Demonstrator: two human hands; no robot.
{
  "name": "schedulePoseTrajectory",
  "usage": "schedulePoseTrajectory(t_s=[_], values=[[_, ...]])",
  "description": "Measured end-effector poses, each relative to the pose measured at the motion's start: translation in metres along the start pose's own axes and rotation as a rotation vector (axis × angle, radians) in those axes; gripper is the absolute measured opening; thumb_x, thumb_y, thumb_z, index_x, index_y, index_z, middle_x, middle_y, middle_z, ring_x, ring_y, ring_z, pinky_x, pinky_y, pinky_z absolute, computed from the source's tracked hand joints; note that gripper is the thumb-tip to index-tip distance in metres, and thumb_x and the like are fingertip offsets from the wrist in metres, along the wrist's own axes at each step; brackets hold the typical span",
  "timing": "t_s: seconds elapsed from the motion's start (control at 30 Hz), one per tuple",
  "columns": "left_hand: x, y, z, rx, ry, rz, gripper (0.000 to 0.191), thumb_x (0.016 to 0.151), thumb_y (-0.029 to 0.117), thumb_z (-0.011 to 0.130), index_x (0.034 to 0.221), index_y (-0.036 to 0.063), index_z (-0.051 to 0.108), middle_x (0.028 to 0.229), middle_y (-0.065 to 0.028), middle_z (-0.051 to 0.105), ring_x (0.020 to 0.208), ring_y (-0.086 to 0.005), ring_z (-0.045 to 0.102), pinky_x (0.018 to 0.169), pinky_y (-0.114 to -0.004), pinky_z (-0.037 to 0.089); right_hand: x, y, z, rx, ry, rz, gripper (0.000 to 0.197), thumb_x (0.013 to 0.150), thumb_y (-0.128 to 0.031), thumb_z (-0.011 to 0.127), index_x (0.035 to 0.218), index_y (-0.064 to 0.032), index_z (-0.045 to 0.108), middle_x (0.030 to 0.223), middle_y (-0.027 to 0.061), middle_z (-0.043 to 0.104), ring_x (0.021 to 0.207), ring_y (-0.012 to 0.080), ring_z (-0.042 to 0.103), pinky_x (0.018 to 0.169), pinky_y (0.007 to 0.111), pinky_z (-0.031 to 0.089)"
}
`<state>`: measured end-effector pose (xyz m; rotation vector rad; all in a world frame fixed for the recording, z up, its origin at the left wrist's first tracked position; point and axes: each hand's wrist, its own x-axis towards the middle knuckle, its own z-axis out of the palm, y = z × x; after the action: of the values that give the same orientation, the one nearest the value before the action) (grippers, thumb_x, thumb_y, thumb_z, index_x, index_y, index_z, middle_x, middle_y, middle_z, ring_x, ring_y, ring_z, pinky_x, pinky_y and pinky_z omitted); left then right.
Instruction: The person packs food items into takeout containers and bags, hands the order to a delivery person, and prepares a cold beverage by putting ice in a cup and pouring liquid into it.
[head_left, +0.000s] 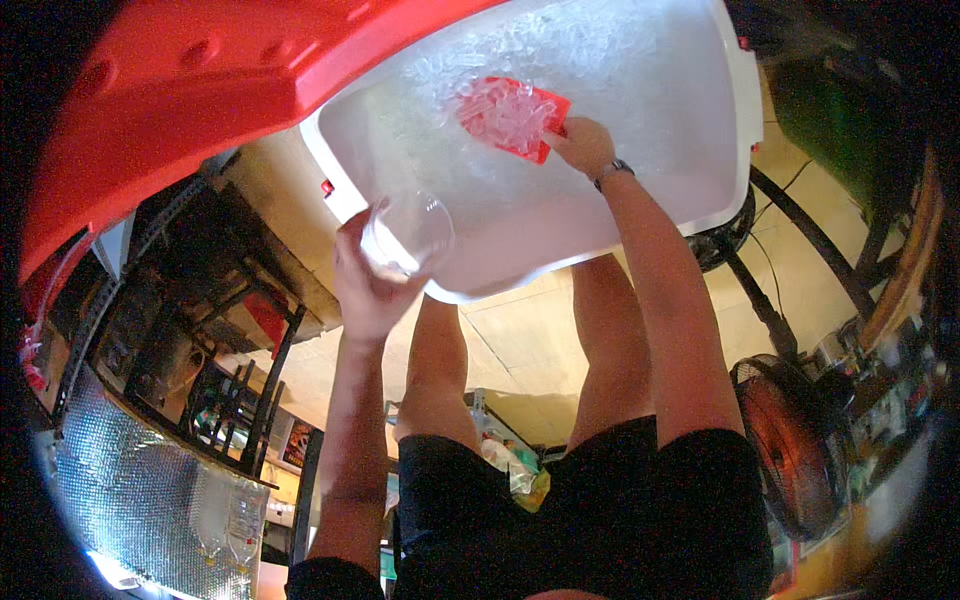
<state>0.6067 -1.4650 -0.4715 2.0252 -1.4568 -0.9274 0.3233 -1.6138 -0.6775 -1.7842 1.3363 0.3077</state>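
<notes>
In front of me a white cooler box (540, 255) stands with its red lid (187, 97) raised to the left. My right hand (583, 144) grips a red plastic scoop (551, 112) inside the box. Clear ice pieces (499, 109) fill the scoop, and more loose ice (555, 37) lies against the far side of the box. Over the near left rim, my left hand (375, 277) holds a clear plastic cup (416, 229) tilted with its mouth towards the box. I see no ice in the cup.
Pedestal fans stand at the right, one with a round wire guard (787, 450). Dark metal-framed furniture (255, 375) and a silvery textured surface (142, 465) are at the left. Pale floor tiles (510, 330) show between my legs, with plastic bags (517, 465) further down.
</notes>
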Motion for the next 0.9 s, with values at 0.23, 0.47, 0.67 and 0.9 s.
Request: schedulePoseTrajectory(t_s=[0.23,0.47,0.67,0.9], values=[[0.075,0.028,0.031,0.527,0.056,0.184,0.086,0.053,0.026,0.086,0.128,0.0042,0.047,0.117,-0.0152,0.057,0.109,-0.0326,0.054,0.095,-0.046,0.038,-0.098,-0.066,-0.147,-0.084,-0.011,-0.103,0.040,0.080,-0.044,0.058,0.078,-0.0056,0.067,0.072,0.0190,0.063,0.071,0.0383,0.062,0.064,0.048,0.047],[0.089,0.059,0.062,0.013,0.107,0.227,0.087,0.047,0.028,0.089,0.122,0.0079,0.051,0.121,-0.0108,0.059,0.109,-0.0291,0.056,0.099,-0.044,0.039,-0.150,-0.141,-0.220,-0.379,0.037,-0.073,0.034,0.078,-0.040,0.060,0.072,-0.0075,0.067,0.069,0.0165,0.064,0.069,0.0351,0.063,0.064,0.046,0.049],[0.083,0.059,0.061,-0.157,0.141,0.112,0.081,0.051,0.021,0.088,0.121,0.0051,0.051,0.120,-0.0139,0.058,0.107,-0.0322,0.058,0.093,-0.040,0.047,-0.154,-0.136,-0.227,-0.396,0.097,-0.121,0.030,0.078,-0.035,0.059,0.069,-0.0069,0.067,0.067,0.0163,0.063,0.068,0.0356,0.063,0.062,0.046,0.050],[0.079,0.052,0.055,-0.298,0.183,0.097,0.084,0.051,0.017,0.088,0.123,0.0027,0.048,0.118,-0.0151,0.058,0.109,-0.0305,0.058,0.096,-0.038,0.046,-0.161,-0.137,-0.221,-0.270,0.039,-0.073,0.038,0.080,-0.039,0.057,0.072,-0.0041,0.067,0.069,0.0195,0.063,0.070,0.0378,0.063,0.065,0.048,0.050]])
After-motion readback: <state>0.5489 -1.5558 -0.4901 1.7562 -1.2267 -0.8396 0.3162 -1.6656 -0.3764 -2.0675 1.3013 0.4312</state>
